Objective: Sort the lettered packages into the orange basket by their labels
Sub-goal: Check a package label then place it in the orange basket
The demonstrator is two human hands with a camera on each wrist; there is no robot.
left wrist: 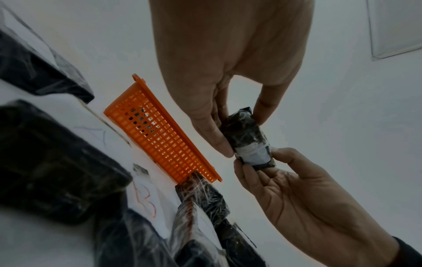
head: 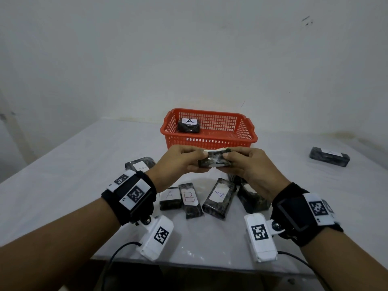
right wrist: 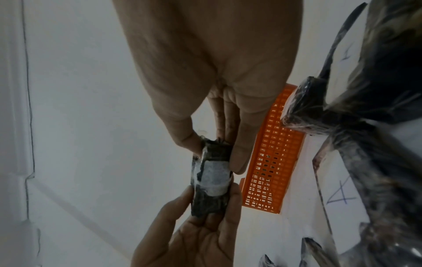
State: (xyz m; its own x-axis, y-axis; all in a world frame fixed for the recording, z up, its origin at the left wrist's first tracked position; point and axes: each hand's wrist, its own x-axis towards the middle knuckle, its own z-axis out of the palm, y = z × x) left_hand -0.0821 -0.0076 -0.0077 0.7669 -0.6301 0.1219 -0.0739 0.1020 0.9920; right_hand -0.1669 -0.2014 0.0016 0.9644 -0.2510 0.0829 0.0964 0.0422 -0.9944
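Both my hands hold one small dark wrapped package (head: pixel 214 160) in the air just in front of the orange basket (head: pixel 245 131). My left hand (head: pixel 199 157) pinches its left end and my right hand (head: pixel 227 158) pinches its right end. Its white label (left wrist: pixel 253 155) faces down toward the wrist cameras, and I cannot read the letter on it. Inside the basket, at the back left, lies a package marked A (head: pixel 189 124). On the table below my hands lie packages marked A (head: pixel 170 198), B (head: pixel 190 199) and A (head: pixel 220 198).
Another dark package (head: pixel 254 198) lies under my right wrist and one (head: pixel 140 164) under my left hand. A lone package (head: pixel 329 156) sits far right on the white table (head: pixel 73 164). The wall stands close behind the basket. Cables hang over the table's near edge.
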